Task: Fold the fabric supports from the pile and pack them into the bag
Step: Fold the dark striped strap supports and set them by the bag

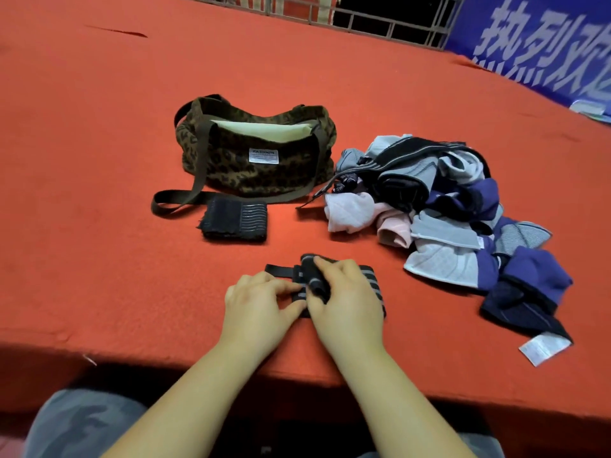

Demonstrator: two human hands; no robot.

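As the black striped support (368,279) lay flat near the desk (99,160) edge, the right hand (347,299) curled its fingers (322,263) on the rolled end, likely tightening the fold, while the left hand (256,302) pinched the strap side to steady it; one folded support (234,221) waited before the open leopard bag (251,153), the pile (446,219) just to the right.

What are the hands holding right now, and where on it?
Both hands hold one black grey-striped support. The right hand grips its rolled middle; the left hand pinches the flat part beside the roll, near the strap end.
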